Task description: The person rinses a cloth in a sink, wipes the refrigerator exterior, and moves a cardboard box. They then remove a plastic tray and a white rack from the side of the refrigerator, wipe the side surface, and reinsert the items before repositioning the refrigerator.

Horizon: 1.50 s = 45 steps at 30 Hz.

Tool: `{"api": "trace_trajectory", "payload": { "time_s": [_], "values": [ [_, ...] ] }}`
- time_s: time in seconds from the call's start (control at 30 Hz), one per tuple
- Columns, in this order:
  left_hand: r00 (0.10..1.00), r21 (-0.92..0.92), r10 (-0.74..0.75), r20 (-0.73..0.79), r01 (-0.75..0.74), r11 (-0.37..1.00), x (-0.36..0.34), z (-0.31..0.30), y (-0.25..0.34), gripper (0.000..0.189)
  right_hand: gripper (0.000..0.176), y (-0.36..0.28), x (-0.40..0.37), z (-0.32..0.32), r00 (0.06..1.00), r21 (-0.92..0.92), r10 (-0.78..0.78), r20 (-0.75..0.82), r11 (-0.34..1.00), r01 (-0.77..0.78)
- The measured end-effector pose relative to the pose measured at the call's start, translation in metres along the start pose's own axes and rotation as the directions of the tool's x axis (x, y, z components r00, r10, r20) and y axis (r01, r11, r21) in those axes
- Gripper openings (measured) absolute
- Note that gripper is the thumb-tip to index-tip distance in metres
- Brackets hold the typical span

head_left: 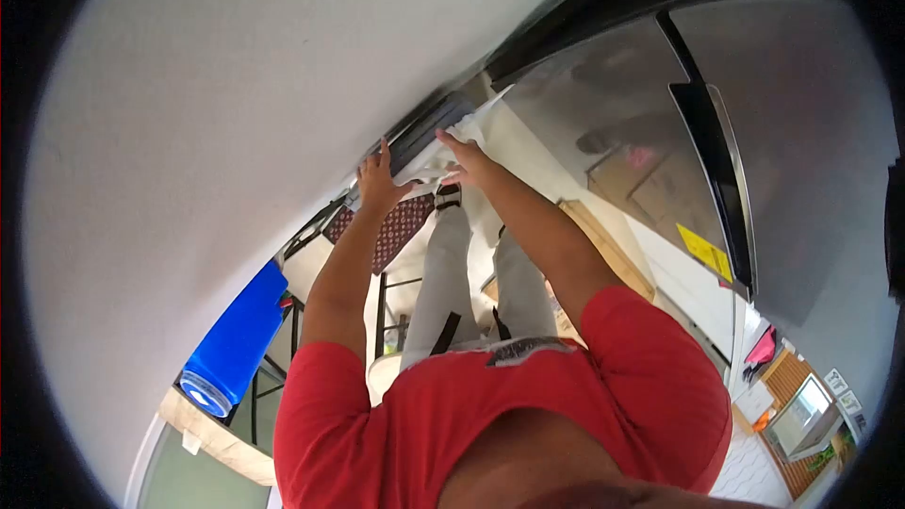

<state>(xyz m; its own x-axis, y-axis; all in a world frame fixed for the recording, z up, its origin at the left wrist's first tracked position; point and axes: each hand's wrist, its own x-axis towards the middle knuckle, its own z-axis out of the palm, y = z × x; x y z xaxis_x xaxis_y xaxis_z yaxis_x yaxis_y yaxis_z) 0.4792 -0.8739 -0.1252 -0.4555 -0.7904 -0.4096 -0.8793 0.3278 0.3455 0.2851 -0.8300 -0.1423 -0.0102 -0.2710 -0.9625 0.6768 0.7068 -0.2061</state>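
Note:
Both of my arms reach forward to a dark grey, ridged panel (424,139) in the narrow gap beside the large pale surface. My left hand (379,185) lies against the near end of the panel, its fingers spread and its thumb stretched toward the right. On the other side, my right hand (468,162) has thumb and fingers apart at the panel's edge. A crumpled white sheet (468,128), thin like plastic or cloth, shows by the right fingers and runs between the hands. The panel's far end is hidden in shadow.
A stainless steel refrigerator (613,146) with a dark handle stands on the right. The pale surface (207,94) fills the left. Below are a dark red patterned mat (401,231) and a blue water jug (236,339) on a wooden top. A microwave (801,419) sits far right.

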Motion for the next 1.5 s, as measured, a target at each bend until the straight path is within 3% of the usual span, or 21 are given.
{"api": "trace_trajectory", "payload": {
  "time_s": [0.03,0.1,0.13,0.23,0.27,0.3,0.37,0.47,0.63,0.87,0.93,1.07,1.17,1.23,1.33,1.4,1.47,1.5],
  "values": [
    [0.999,-0.071,-0.027,0.048,0.030,0.997,0.003,0.006,0.005,0.099,0.089,-0.002,0.000,0.006,0.999,0.018,-0.017,-0.048,1.000,0.018],
    [0.981,-0.061,0.037,0.192,-0.026,0.998,-0.002,0.012,0.014,0.098,0.087,0.022,0.042,-0.005,0.997,0.072,-0.072,0.016,0.995,0.070],
    [0.970,0.000,-0.017,0.243,0.017,1.000,-0.003,0.014,0.020,0.102,0.077,0.027,0.040,-0.001,0.991,0.074,-0.091,-0.099,0.992,0.098],
    [0.983,0.043,-0.019,0.181,0.011,0.999,-0.011,0.029,0.022,0.109,0.067,0.042,0.036,-0.009,0.990,0.164,-0.136,-0.030,0.977,0.139],
    [0.953,0.101,-0.087,0.290,0.060,0.993,-0.010,0.023,0.029,0.111,0.063,0.039,0.028,-0.009,0.994,0.187,-0.110,-0.029,0.976,0.113],
    [0.953,0.079,-0.068,0.295,0.047,0.996,-0.013,0.024,0.030,0.111,0.061,0.038,0.023,-0.009,0.996,0.211,-0.085,-0.024,0.974,0.089],
    [0.956,0.039,-0.033,0.293,0.022,0.999,-0.020,0.026,0.031,0.109,0.066,0.035,0.014,-0.005,0.989,0.145,-0.112,-0.094,0.982,0.125],
    [0.988,-0.076,-0.008,0.157,0.020,0.997,-0.033,0.030,0.032,0.107,0.067,0.031,0.006,-0.002,0.985,0.113,-0.148,-0.084,0.981,0.157],
    [0.995,-0.223,0.052,0.087,-0.031,0.974,-0.012,0.024,0.028,0.103,0.069,-0.006,-0.004,0.012,0.961,-0.042,-0.270,-0.055,0.963,0.268],
    [0.987,-0.290,0.111,0.118,-0.073,0.954,0.046,-0.008,0.083,0.103,0.058,-0.079,-0.009,-0.015,0.912,-0.088,-0.389,-0.133,0.921,0.380],
    [0.978,-0.356,0.195,0.080,-0.155,0.922,0.066,-0.019,0.098,0.103,0.053,-0.098,-0.023,-0.018,0.894,-0.037,-0.418,-0.163,0.908,0.418],
    [0.965,-0.309,0.264,-0.012,-0.254,0.916,0.101,-0.027,0.120,0.103,0.050,-0.118,-0.015,-0.030,0.860,0.026,-0.447,-0.244,0.884,0.467],
    [0.955,-0.183,0.295,0.024,-0.286,0.941,0.107,-0.026,0.127,0.103,0.048,-0.107,0.008,-0.030,0.791,-0.004,-0.549,-0.269,0.822,0.569],
    [0.958,-0.032,0.286,-0.023,-0.287,0.957,0.108,-0.020,0.129,0.107,0.046,-0.103,0.017,-0.034,0.797,-0.007,-0.551,-0.248,0.824,0.567],
    [0.981,-0.094,0.174,0.089,-0.166,0.982,0.112,-0.005,0.123,0.102,0.049,-0.096,0.026,-0.039,0.820,0.008,-0.536,-0.201,0.836,0.549],
    [0.980,-0.074,0.191,0.053,-0.187,0.980,0.115,0.003,0.113,0.103,0.054,-0.096,0.041,-0.040,0.835,0.026,-0.524,-0.170,0.844,0.535],
    [0.978,-0.057,0.205,0.023,-0.204,0.977,0.114,0.007,0.099,0.104,0.051,-0.097,0.048,-0.037,0.801,0.036,-0.550,-0.236,0.819,0.573],
    [0.960,-0.138,0.281,0.007,-0.277,0.951,0.111,0.007,0.091,0.100,0.051,-0.096,0.044,-0.038,0.805,0.038,-0.544,-0.238,0.823,0.567]
  ]
}}
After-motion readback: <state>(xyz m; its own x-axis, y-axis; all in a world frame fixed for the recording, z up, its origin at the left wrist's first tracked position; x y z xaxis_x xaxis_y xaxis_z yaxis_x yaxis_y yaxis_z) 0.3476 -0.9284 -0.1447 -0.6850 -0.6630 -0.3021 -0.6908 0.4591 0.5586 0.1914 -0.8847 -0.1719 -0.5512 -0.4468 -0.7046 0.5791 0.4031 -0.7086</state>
